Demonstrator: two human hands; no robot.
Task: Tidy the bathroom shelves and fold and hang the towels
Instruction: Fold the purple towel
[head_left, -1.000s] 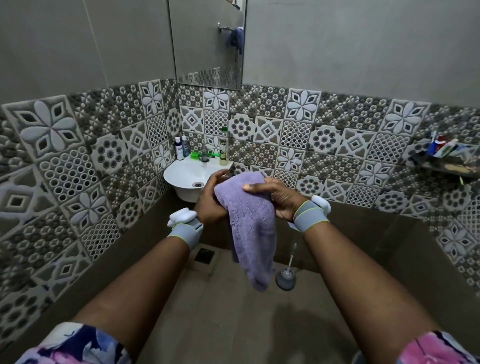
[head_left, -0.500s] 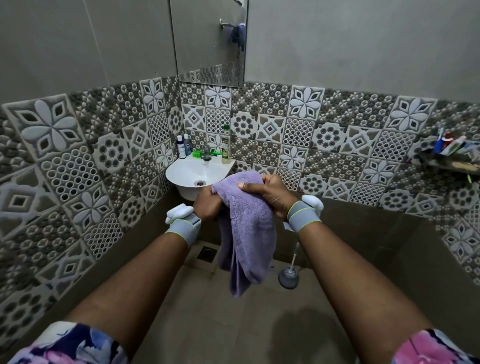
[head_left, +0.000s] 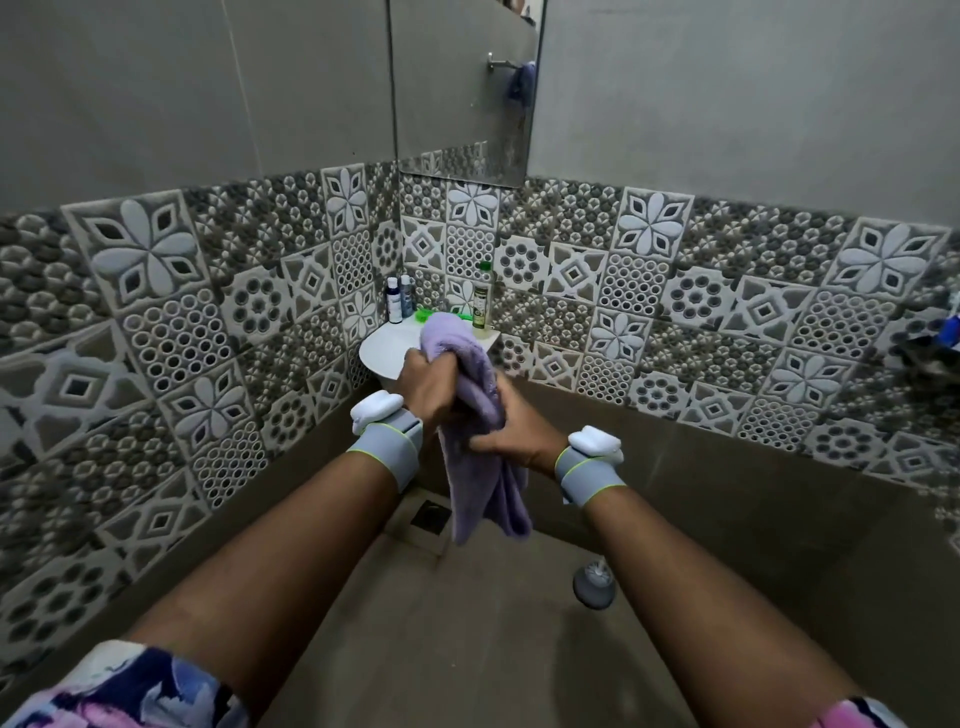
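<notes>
A lilac towel (head_left: 480, 483) hangs bunched in front of me, held by both hands. My left hand (head_left: 428, 387) grips its upper part, with a fold of towel sticking up above the fist. Just below and to the right, my right hand (head_left: 511, 434) clasps the towel's middle. The loose lower end dangles toward the floor. Both wrists wear grey bands with white sensors.
A white corner sink (head_left: 387, 353) sits behind the towel, with two blue bottles (head_left: 399, 297), a green-capped bottle (head_left: 482, 296) and a green item on its rim. A mirror (head_left: 465, 88) hangs above. A shelf with toiletries (head_left: 943, 338) is at the right edge. A toilet brush (head_left: 595, 584) and floor drain (head_left: 431, 515) lie below.
The hands came closer together and bunched the towel; the right hand dropped from the top edge to the middle. The view swung so the sink sits behind the towel.
</notes>
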